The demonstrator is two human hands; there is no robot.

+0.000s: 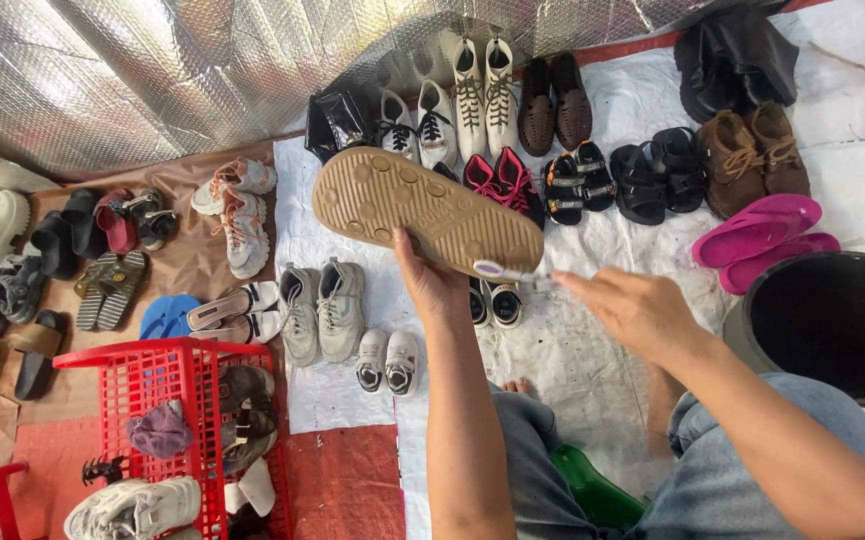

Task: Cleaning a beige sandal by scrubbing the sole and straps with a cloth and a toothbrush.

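Note:
My left hand (430,280) grips a tan sandal (422,208) by its near edge and holds it sole-up above the floor. The sole is beige with round stud marks. My right hand (632,308) holds a toothbrush (508,271) with a purple-and-white head, and its bristle end touches the sole's right end. My knees in blue jeans show at the bottom of the view.
Many pairs of shoes lie on a white sheet (572,350) and brown paper. Pink flip-flops (757,232) lie by a black bucket (832,322) on the right. A red plastic basket (152,400) of shoes stands at lower left. Silver foil (152,70) covers the back.

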